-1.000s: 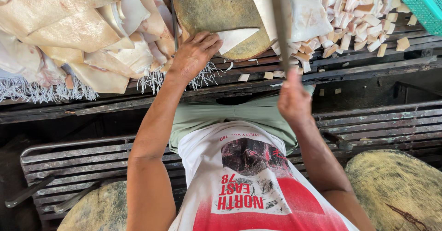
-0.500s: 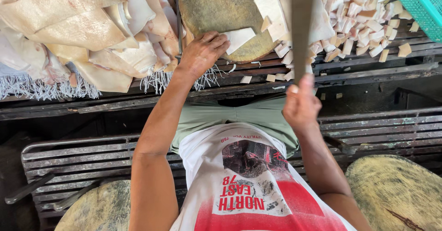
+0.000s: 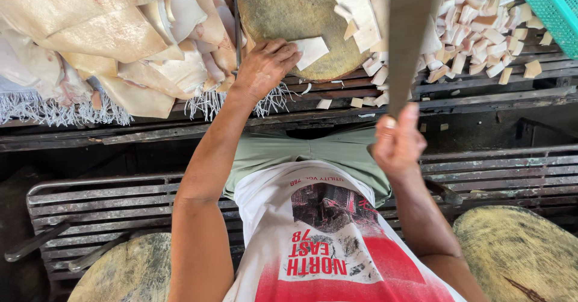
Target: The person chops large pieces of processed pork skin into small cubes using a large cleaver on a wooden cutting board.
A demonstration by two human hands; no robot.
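Even, bright daylight from above; deep shadow below the slats; raised blade blurred

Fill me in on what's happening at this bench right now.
A person is chopping pale slabs on a round wooden chopping block. The left hand pins a pale flat piece at the block's near edge. The right hand grips a cleaver, its broad blade raised over the block. A heap of large uncut slabs lies to the left, and small cut chunks are piled to the right beside a teal plastic basket.
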